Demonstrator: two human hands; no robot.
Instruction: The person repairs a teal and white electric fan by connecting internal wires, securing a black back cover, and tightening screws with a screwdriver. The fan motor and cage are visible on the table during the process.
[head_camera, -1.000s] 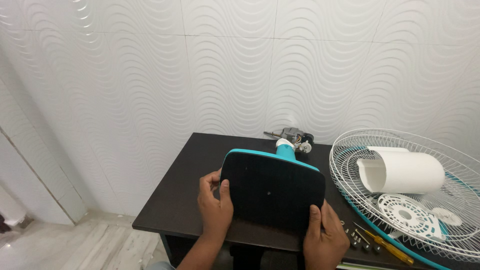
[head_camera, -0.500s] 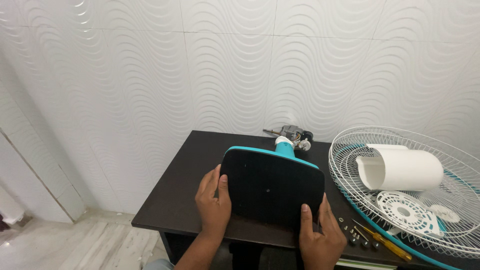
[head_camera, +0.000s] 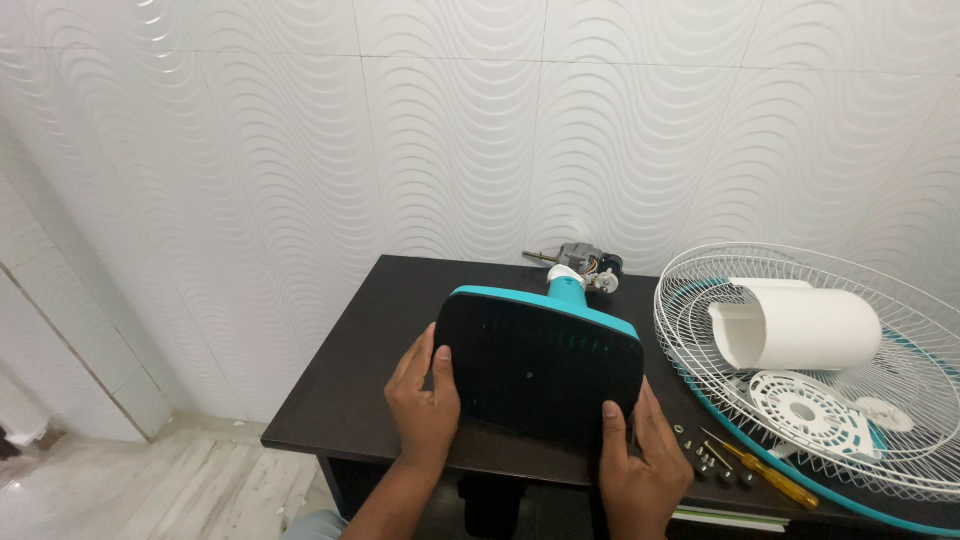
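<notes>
- So the fan base (head_camera: 540, 375), black underside up with a teal rim, is tipped on edge near the front of the dark table (head_camera: 370, 370). Its teal neck (head_camera: 567, 292) points away toward the bare motor (head_camera: 585, 265) at the back.
- Left hand (head_camera: 425, 400) is curled around the base's left edge, thumb on the black face, fingers wrapped behind. Right hand (head_camera: 640, 470) grips the base's lower right corner the same way. Both have a firm hold, neither is open.
- Biggest worry imo: the base is propped up and front-heavy. If either grip loosens, it could flop flat or slide off the table edge just below it.
- The loose screws (head_camera: 705, 458) and the yellow-handled screwdriver (head_camera: 765, 472) sit just right of the base. Swing that corner sideways and they'd probably scatter onto the floor.
- The wire fan guard (head_camera: 900, 300) lies further right of the base, with the white motor cover (head_camera: 800, 325) and the white round plate (head_camera: 805, 410) resting in it. A careless turn could knock the guard and roll that cover out.
- The motor shaft pokes out just beyond the base's neck. Pushing the base back could bump it.
</notes>
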